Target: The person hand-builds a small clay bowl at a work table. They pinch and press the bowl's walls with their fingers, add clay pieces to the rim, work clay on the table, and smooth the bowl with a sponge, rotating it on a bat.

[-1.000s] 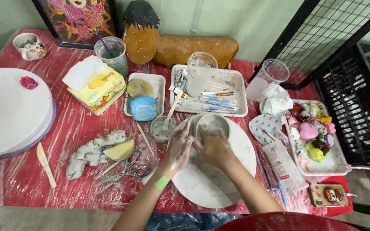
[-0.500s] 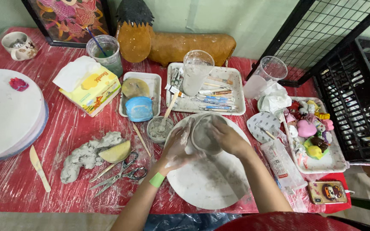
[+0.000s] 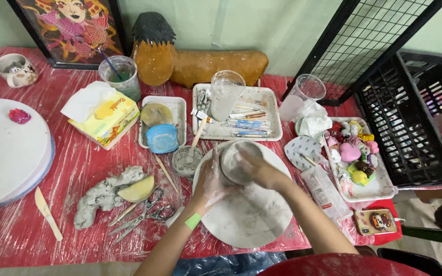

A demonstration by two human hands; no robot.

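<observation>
A small grey clay bowl (image 3: 236,162) sits on a round white board (image 3: 251,217) in front of me. My left hand (image 3: 210,180), smeared with clay, presses against the bowl's left side and grips a thin stick-like tool that points upward. My right hand (image 3: 266,171) cups the bowl's right side. A green band is around my left wrist.
A clay lump (image 3: 101,197), yellow sponge (image 3: 136,189), scissors (image 3: 144,214), wooden tools and a slip cup (image 3: 186,159) lie left of the board. Trays of tools (image 3: 236,120), a tissue box (image 3: 103,117), cups and a tray of small coloured figures (image 3: 356,156) stand behind and right. Black crate (image 3: 420,117) far right.
My hands and the bowl have shifted slightly on the board, with the right hand wrapping further round the bowl. The camera has moved a little closer.
</observation>
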